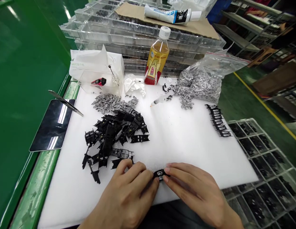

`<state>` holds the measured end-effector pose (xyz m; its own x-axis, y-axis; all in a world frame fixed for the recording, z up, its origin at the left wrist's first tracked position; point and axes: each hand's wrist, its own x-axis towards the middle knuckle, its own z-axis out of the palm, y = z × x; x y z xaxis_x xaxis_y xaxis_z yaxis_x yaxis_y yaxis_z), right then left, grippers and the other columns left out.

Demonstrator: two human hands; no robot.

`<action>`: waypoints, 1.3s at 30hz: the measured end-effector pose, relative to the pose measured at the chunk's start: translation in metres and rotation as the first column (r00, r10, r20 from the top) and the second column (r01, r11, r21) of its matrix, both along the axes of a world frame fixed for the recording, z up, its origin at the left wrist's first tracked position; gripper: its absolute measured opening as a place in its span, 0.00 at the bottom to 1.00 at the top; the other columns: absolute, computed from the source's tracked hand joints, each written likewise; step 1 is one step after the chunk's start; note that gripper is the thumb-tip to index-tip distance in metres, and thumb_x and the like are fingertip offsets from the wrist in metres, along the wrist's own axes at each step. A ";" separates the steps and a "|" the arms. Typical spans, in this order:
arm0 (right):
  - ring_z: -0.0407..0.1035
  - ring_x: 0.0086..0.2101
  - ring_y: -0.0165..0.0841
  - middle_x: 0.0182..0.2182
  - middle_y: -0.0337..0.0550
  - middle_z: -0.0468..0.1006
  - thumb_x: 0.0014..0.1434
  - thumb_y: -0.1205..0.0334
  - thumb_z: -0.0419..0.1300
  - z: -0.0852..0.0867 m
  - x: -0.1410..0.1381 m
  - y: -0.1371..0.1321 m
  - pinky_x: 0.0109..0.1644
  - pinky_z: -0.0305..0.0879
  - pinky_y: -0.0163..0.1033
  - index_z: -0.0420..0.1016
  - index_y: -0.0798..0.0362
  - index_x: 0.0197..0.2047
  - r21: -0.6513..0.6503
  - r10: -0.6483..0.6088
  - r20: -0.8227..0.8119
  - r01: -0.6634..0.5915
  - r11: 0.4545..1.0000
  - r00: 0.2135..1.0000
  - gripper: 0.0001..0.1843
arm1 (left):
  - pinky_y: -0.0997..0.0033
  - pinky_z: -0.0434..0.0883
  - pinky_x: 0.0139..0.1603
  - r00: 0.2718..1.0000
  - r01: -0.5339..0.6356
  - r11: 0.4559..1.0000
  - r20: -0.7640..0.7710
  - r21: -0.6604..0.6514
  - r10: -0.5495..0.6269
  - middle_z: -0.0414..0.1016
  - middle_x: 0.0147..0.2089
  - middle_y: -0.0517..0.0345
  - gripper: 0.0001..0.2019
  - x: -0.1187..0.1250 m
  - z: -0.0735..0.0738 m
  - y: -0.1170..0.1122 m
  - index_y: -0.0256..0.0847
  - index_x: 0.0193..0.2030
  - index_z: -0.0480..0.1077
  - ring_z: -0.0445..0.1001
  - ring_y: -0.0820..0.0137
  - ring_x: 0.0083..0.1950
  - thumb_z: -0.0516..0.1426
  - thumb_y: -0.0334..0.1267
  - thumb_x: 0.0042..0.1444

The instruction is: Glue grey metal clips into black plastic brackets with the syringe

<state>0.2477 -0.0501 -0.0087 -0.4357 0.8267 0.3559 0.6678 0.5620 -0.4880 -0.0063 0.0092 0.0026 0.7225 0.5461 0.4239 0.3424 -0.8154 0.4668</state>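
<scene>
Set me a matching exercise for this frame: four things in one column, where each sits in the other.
Things:
1 bottle
2 phone
3 tube
4 black part

Places:
a on the cardboard over the trays
b pinched between left hand and right hand
c upright at the mat's far edge
d on the green surface left of the mat

Pairs: 1-c, 2-d, 3-a, 4-b

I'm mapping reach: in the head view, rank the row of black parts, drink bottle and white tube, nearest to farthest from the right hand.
From the right hand, pinching a small black part:
1. Row of black parts, on the foam's right edge.
2. Drink bottle, standing at the foam's back.
3. White tube, on cardboard atop the stacked trays.
</scene>
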 end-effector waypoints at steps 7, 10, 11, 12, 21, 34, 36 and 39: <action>0.79 0.55 0.32 0.55 0.43 0.85 0.68 0.75 0.65 -0.001 -0.002 0.004 0.61 0.79 0.40 0.77 0.49 0.64 -0.015 -0.031 -0.056 0.030 0.999 0.998 0.24 | 0.54 0.58 0.48 1.000 0.010 1.000 -0.005 -0.004 -0.010 0.77 0.41 0.53 0.13 0.000 0.000 0.000 0.34 0.50 0.77 0.72 0.63 0.45 0.50 0.26 0.74; 0.76 0.55 0.33 0.55 0.49 0.83 0.67 0.78 0.64 0.002 -0.001 0.010 0.59 0.79 0.42 0.77 0.54 0.65 0.038 0.032 0.008 -0.032 0.999 0.999 0.25 | 0.54 0.58 0.48 1.000 0.001 1.000 0.009 0.000 -0.001 0.77 0.41 0.53 0.12 0.000 0.000 0.000 0.33 0.50 0.77 0.72 0.63 0.46 0.51 0.26 0.74; 0.75 0.55 0.34 0.56 0.50 0.83 0.67 0.78 0.64 0.003 0.000 0.012 0.59 0.78 0.43 0.77 0.55 0.65 0.050 0.052 0.039 -0.053 0.997 0.998 0.26 | 0.54 0.58 0.48 1.000 -0.003 1.000 0.009 -0.002 0.003 0.77 0.41 0.53 0.12 0.000 -0.001 0.000 0.33 0.50 0.77 0.72 0.63 0.46 0.52 0.26 0.74; 0.75 0.55 0.35 0.56 0.52 0.82 0.67 0.79 0.64 0.003 0.001 0.013 0.58 0.78 0.44 0.76 0.57 0.66 0.053 0.064 0.063 -0.067 0.996 0.996 0.26 | 0.54 0.58 0.49 1.000 -0.006 1.000 0.008 -0.004 0.006 0.77 0.41 0.53 0.11 0.000 -0.001 -0.001 0.34 0.50 0.77 0.72 0.63 0.46 0.52 0.26 0.74; 0.74 0.54 0.35 0.54 0.50 0.81 0.64 0.81 0.65 0.003 0.001 0.012 0.58 0.79 0.42 0.76 0.57 0.65 -0.004 0.061 -0.008 -0.061 0.998 0.998 0.28 | 0.55 0.62 0.50 1.000 -0.019 1.000 0.017 0.000 0.019 0.79 0.42 0.54 0.11 0.000 -0.001 -0.001 0.35 0.51 0.77 0.73 0.64 0.45 0.54 0.25 0.72; 0.80 0.49 0.30 0.50 0.46 0.81 0.66 0.73 0.67 0.004 0.004 0.019 0.57 0.79 0.32 0.80 0.53 0.54 -0.127 -0.062 -0.198 0.037 0.991 0.978 0.15 | 0.57 0.64 0.48 0.996 -0.076 0.997 0.056 -0.001 0.076 0.80 0.47 0.49 0.08 0.002 -0.005 -0.001 0.32 0.48 0.77 0.70 0.62 0.48 0.61 0.20 0.65; 0.79 0.49 0.29 0.50 0.46 0.81 0.67 0.73 0.67 0.003 0.004 0.020 0.56 0.79 0.31 0.80 0.52 0.54 -0.138 -0.065 -0.196 0.038 0.990 0.978 0.14 | 0.57 0.64 0.47 0.994 -0.094 0.996 0.060 0.006 0.093 0.80 0.47 0.50 0.07 0.002 -0.004 -0.001 0.32 0.47 0.77 0.71 0.63 0.47 0.61 0.20 0.65; 0.78 0.53 0.31 0.53 0.48 0.80 0.68 0.71 0.66 0.006 0.004 0.021 0.59 0.78 0.33 0.77 0.52 0.58 -0.156 -0.073 -0.171 0.046 0.987 0.982 0.16 | 0.58 0.64 0.47 0.993 -0.096 0.995 0.064 0.009 0.095 0.80 0.46 0.51 0.08 0.001 -0.003 -0.002 0.33 0.46 0.77 0.71 0.63 0.46 0.60 0.20 0.66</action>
